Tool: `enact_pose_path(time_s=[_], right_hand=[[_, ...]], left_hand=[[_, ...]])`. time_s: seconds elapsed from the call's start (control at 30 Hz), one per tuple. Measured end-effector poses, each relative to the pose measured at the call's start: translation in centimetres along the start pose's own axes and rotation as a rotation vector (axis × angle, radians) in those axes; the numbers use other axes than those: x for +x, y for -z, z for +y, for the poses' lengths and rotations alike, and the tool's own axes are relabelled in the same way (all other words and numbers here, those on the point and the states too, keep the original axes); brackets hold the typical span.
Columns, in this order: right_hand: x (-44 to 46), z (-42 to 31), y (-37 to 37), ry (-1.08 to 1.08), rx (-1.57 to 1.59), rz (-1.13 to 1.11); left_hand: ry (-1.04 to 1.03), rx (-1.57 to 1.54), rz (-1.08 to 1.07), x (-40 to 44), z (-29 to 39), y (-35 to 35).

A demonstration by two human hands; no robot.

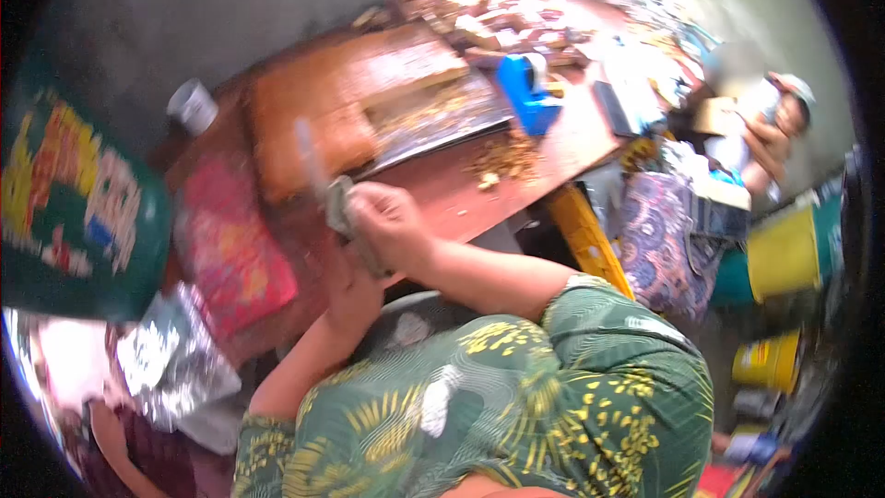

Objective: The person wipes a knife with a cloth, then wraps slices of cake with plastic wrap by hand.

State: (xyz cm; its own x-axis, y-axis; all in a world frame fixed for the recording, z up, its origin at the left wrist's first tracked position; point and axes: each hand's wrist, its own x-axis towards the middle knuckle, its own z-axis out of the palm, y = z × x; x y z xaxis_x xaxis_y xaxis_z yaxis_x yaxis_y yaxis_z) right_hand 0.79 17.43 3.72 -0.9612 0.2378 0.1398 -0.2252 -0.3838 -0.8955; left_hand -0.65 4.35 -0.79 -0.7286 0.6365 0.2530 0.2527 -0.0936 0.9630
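My right hand (395, 221) is closed on a greyish-green cloth (341, 207) in front of my chest. A long, thin pale blade, looking like a knife (309, 149), sticks up and left out of the cloth, smeared by motion. Its line runs down through the cloth to my left hand (358, 281), which is closed just below; its fingers are partly hidden and blurred. Beyond my hands lies a glossy orange-brown slab or board (300, 134). A lighter block (419, 92) and a dark metal-edged tray (452, 124) with scattered bits rest at its right.
On the reddish table (461, 212) are a blue tape dispenser (527, 97), brown crumbs (502, 161) and a heaped pile of pieces (498, 9). A white cup (193, 106) and green drum (83, 212) stand left. A yellow crate (585, 235) is below the table. Another person (774, 134) sits at right.
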Motion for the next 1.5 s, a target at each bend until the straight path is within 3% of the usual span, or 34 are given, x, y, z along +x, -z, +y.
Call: enact_pose_path(time_s=[0.03, 0.17, 0.3, 0.43, 0.5, 0.57, 0.63, 0.67, 0.83, 0.97, 1.07, 1.17, 1.27, 1.5], right_hand=[[0.3, 0.3, -0.2, 0.137, -0.023, 0.004], [0.5, -0.3, 0.3, 0.05, -0.001, 0.021], [0.1, -1.9, 0.0, 0.007, 0.04, 0.04], [1.0, 0.2, 1.4, -0.058, -0.01, 0.017], [1.1, 0.4, 1.4, -0.075, 0.11, 0.018], [1.2, -0.5, 1.2, -0.185, 0.258, 0.0], [1.3, -0.8, 1.3, -0.264, 0.212, -0.003], [1.3, -0.4, 2.1, -0.265, 0.284, -0.112], [0.5, -1.4, 2.0, -0.254, 0.227, -0.045], [0.4, -1.5, 1.5, -0.238, 0.215, -0.027], [0.6, -0.7, 1.1, -0.157, 0.12, -0.002], [0.5, -1.2, 0.7, -0.154, 0.098, -0.015], [0.6, -0.9, 0.6, -0.144, 0.126, -0.015], [1.2, 0.4, 0.9, -0.066, 0.099, 0.017]], left_hand=[[-0.109, 0.136, -0.008, 0.1, -1.0, 0.3], [0.078, -0.183, 0.05, 0.9, -5.7, 0.0], [-0.053, 0.169, 0.088, 0.4, -3.5, -0.2], [0.001, 0.043, 0.006, 0.8, -0.9, -0.1], [0.034, 0.006, -0.062, 1.0, 0.6, 0.5], [0.284, -0.384, -0.023, 0.5, 2.5, 0.2], [0.282, -0.513, -0.04, 0.2, 1.8, 0.3], [0.276, -0.579, -0.059, 0.2, 1.5, 0.5], [0.162, -0.6, -0.059, 0.4, 0.9, 1.2], [0.205, -0.548, 0.094, 0.9, 2.4, 0.6], [0.038, -0.238, 0.124, 0.6, 1.5, 0.7], [0.005, -0.014, 0.048, 0.7, -1.0, 1.3], [0.038, -0.168, 0.085, 0.5, -5.2, 0.4], [-0.059, -0.141, 0.095, 0.5, -3.6, 0.0]])
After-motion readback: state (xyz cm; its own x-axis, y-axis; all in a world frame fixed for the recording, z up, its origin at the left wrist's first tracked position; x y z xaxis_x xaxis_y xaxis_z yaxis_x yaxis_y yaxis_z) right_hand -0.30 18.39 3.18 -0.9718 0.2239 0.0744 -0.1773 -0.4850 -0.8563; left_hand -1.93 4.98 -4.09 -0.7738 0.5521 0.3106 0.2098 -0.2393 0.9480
